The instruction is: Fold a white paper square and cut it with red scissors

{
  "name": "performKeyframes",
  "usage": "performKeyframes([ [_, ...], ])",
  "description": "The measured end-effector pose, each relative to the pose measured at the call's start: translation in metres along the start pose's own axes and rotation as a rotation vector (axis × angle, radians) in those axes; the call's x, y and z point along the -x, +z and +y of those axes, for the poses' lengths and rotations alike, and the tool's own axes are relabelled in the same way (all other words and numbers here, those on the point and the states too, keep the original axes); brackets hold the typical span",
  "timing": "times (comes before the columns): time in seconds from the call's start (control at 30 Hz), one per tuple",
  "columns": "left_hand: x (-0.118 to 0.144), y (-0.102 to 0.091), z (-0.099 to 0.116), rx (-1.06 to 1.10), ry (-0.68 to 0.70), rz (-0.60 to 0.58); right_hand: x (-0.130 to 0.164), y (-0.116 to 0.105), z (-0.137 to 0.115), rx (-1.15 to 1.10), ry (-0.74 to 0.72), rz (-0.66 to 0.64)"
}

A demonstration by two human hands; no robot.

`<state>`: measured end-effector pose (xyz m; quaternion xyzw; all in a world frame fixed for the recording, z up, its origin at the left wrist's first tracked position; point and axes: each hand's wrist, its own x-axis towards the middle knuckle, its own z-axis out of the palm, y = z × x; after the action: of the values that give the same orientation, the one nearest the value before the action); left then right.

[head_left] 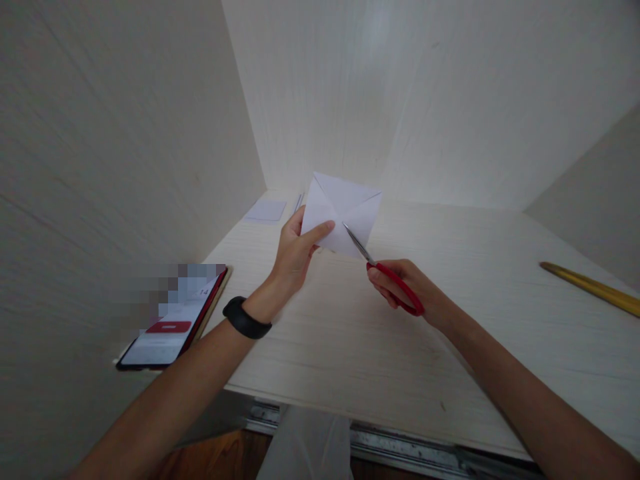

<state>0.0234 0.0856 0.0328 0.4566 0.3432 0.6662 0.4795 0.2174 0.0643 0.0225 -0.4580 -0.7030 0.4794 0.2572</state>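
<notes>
Left hand (296,252) holds a folded white paper (341,212) up above the middle of the bench (350,333), fingers clamped on its left edge, thumb across the front. Creases run from the corners toward the centre of the sheet.

Right hand (406,285) grips red-handled scissors (385,273), fingers closed through the loops; the blades point up and left, their tips touching the paper's lower right part — whether the blades are parted cannot be told, they look nearly shut.

A black band (246,319) sits on the left wrist. A phone (175,320) lies at the left edge of the bench, screen lit. Far left, a small flat sheet (266,211) with a thin pen-like thing just beside it. A yellow ruler (593,288) lies far right, well apart.

Judgement: a clean cut here wants the paper kept taut and steady, the blades following a crease — and the left thumb kept clear of the cutting line.
</notes>
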Motion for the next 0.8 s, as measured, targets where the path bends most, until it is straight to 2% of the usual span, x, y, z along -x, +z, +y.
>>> performKeyframes([
  [0.8,0.0013,-0.0013,-0.0020,0.052,-0.051,-0.051,-0.0024,0.0014,0.0031,-0.038,-0.003,-0.006],
])
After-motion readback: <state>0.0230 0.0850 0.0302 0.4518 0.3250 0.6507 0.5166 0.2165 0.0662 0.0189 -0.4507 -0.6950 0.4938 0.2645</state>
